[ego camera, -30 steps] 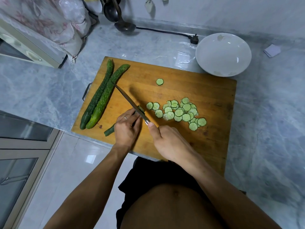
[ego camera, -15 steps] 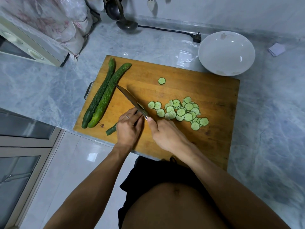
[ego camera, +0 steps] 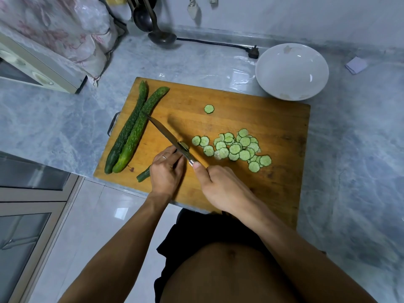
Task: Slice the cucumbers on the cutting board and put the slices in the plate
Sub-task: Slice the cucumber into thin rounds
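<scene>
Cucumber stub (ego camera: 144, 175) lies at the cutting board's (ego camera: 284, 132) near edge, pinned under the curled left hand (ego camera: 166, 174) to steady it. Right hand (ego camera: 220, 185) grips the knife (ego camera: 168, 137), blade angled across it. Slices (ego camera: 235, 148) heaped rightward, clear of cutting; plate (ego camera: 291, 71) waits beyond, empty.

Grey-blue marbled countertop (ego camera: 54, 119) meeting a pale wall (ego camera: 306, 16), with a black power cord (ego camera: 214, 43) along its base. Glossy white floor tiles (ego camera: 105, 215) lie below, beside a glass-fronted cabinet (ego camera: 26, 226).
</scene>
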`<action>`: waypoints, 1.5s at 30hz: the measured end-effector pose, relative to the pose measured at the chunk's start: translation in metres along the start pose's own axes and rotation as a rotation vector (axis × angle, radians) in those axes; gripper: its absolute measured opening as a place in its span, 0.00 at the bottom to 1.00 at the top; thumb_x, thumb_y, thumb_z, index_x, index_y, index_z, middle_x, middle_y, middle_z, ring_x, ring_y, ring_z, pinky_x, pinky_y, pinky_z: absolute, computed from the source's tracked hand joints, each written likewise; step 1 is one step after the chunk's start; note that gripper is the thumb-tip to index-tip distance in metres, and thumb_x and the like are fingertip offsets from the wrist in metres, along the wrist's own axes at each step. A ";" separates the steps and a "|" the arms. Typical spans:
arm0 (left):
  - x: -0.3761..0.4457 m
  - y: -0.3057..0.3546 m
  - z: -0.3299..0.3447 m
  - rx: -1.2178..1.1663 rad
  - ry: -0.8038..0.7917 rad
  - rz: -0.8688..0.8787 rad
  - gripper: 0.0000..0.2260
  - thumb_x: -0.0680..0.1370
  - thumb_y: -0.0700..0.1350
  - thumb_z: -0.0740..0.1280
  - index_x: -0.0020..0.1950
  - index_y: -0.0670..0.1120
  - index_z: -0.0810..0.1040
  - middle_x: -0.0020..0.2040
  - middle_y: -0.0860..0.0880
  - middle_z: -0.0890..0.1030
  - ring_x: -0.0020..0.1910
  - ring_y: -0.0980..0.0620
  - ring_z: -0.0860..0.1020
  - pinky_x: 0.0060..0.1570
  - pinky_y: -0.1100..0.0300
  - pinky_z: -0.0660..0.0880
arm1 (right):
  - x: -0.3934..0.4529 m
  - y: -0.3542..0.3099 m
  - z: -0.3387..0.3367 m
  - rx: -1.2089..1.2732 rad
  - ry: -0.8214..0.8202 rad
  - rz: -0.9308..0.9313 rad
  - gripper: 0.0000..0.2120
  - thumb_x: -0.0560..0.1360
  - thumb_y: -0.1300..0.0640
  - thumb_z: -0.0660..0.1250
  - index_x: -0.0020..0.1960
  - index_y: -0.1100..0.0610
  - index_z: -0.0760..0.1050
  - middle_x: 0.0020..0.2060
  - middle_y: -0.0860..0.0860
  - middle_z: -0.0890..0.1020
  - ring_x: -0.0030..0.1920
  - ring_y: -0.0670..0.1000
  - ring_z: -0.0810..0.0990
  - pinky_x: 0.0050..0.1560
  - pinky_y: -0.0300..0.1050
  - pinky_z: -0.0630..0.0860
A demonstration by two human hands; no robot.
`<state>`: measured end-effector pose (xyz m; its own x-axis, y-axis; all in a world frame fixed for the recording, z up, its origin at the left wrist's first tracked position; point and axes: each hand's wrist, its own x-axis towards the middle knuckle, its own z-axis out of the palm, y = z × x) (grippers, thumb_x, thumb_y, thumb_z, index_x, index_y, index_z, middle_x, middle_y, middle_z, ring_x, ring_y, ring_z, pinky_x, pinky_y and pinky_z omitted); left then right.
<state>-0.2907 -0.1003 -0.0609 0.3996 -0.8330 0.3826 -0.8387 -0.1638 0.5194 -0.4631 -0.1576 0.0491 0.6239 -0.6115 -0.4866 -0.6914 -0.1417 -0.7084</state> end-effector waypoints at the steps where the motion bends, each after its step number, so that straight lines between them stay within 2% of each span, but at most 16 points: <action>1: 0.000 0.002 -0.001 0.002 0.012 -0.001 0.11 0.77 0.42 0.64 0.43 0.38 0.83 0.44 0.41 0.84 0.44 0.46 0.78 0.43 0.59 0.72 | -0.001 0.001 0.000 -0.006 0.005 -0.002 0.30 0.82 0.36 0.45 0.35 0.56 0.68 0.32 0.53 0.75 0.28 0.52 0.72 0.28 0.45 0.64; 6: -0.001 0.004 0.000 -0.002 0.032 0.000 0.11 0.76 0.41 0.63 0.42 0.37 0.83 0.46 0.41 0.85 0.47 0.48 0.77 0.45 0.60 0.71 | -0.001 0.000 0.002 -0.015 0.004 0.001 0.30 0.82 0.36 0.45 0.36 0.57 0.69 0.31 0.53 0.75 0.28 0.51 0.72 0.27 0.45 0.63; 12: 0.001 0.006 -0.001 -0.006 0.044 0.008 0.11 0.76 0.40 0.64 0.42 0.36 0.83 0.44 0.40 0.84 0.44 0.49 0.76 0.43 0.61 0.70 | 0.003 0.001 0.005 -0.020 0.005 0.004 0.29 0.82 0.36 0.44 0.37 0.55 0.69 0.34 0.54 0.76 0.30 0.53 0.73 0.29 0.45 0.64; 15: 0.001 0.005 -0.002 -0.010 0.039 0.006 0.11 0.76 0.41 0.64 0.42 0.37 0.83 0.44 0.40 0.84 0.45 0.48 0.78 0.44 0.62 0.70 | 0.002 -0.001 0.001 -0.014 -0.006 0.005 0.30 0.82 0.36 0.45 0.35 0.55 0.68 0.32 0.53 0.75 0.29 0.52 0.72 0.29 0.45 0.64; 17: 0.001 0.002 0.000 0.004 0.029 -0.001 0.11 0.77 0.42 0.65 0.44 0.37 0.84 0.46 0.41 0.85 0.46 0.46 0.79 0.46 0.62 0.71 | 0.003 -0.002 -0.002 0.010 -0.018 0.007 0.30 0.82 0.36 0.45 0.34 0.56 0.66 0.30 0.51 0.72 0.27 0.51 0.70 0.29 0.45 0.64; 20: -0.001 -0.002 0.002 0.011 0.008 -0.004 0.11 0.77 0.43 0.65 0.49 0.38 0.85 0.52 0.41 0.85 0.53 0.48 0.79 0.54 0.64 0.70 | 0.004 -0.003 -0.005 0.033 -0.018 0.016 0.30 0.82 0.36 0.46 0.32 0.56 0.65 0.29 0.51 0.71 0.27 0.52 0.69 0.29 0.46 0.64; 22: -0.001 -0.006 0.003 0.014 -0.017 -0.020 0.12 0.78 0.44 0.66 0.50 0.38 0.85 0.53 0.42 0.85 0.53 0.47 0.81 0.55 0.60 0.73 | 0.009 -0.003 -0.004 0.037 -0.015 0.021 0.30 0.83 0.37 0.46 0.32 0.56 0.65 0.28 0.51 0.71 0.27 0.53 0.70 0.29 0.46 0.64; 25: -0.001 -0.008 0.004 0.023 -0.049 -0.030 0.12 0.78 0.45 0.67 0.51 0.39 0.86 0.55 0.42 0.85 0.53 0.44 0.83 0.53 0.55 0.77 | 0.018 -0.001 -0.001 0.042 -0.003 0.027 0.31 0.83 0.37 0.46 0.31 0.57 0.66 0.27 0.52 0.72 0.27 0.53 0.71 0.28 0.44 0.63; 32: -0.001 -0.007 0.003 0.020 -0.045 -0.007 0.10 0.78 0.43 0.66 0.50 0.39 0.85 0.54 0.43 0.85 0.53 0.44 0.83 0.51 0.55 0.77 | 0.027 0.002 0.009 -0.017 0.036 0.031 0.31 0.83 0.38 0.46 0.34 0.58 0.70 0.31 0.54 0.77 0.31 0.55 0.76 0.26 0.45 0.65; 40: 0.003 -0.002 -0.001 -0.007 -0.045 -0.035 0.08 0.77 0.42 0.68 0.51 0.40 0.86 0.57 0.45 0.84 0.52 0.48 0.82 0.51 0.60 0.76 | 0.019 0.004 0.003 0.011 0.014 0.012 0.31 0.83 0.37 0.46 0.32 0.56 0.67 0.28 0.52 0.73 0.28 0.53 0.73 0.28 0.45 0.63; 45: 0.003 -0.002 -0.004 -0.011 -0.066 0.005 0.11 0.78 0.43 0.64 0.47 0.39 0.85 0.51 0.45 0.85 0.47 0.46 0.82 0.47 0.57 0.76 | 0.003 0.004 0.002 0.002 0.004 0.003 0.30 0.82 0.36 0.45 0.34 0.55 0.69 0.30 0.52 0.75 0.27 0.52 0.73 0.27 0.45 0.66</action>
<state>-0.2867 -0.1003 -0.0580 0.3697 -0.8668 0.3345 -0.8363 -0.1536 0.5263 -0.4630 -0.1586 0.0441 0.6201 -0.6153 -0.4867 -0.6926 -0.1379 -0.7081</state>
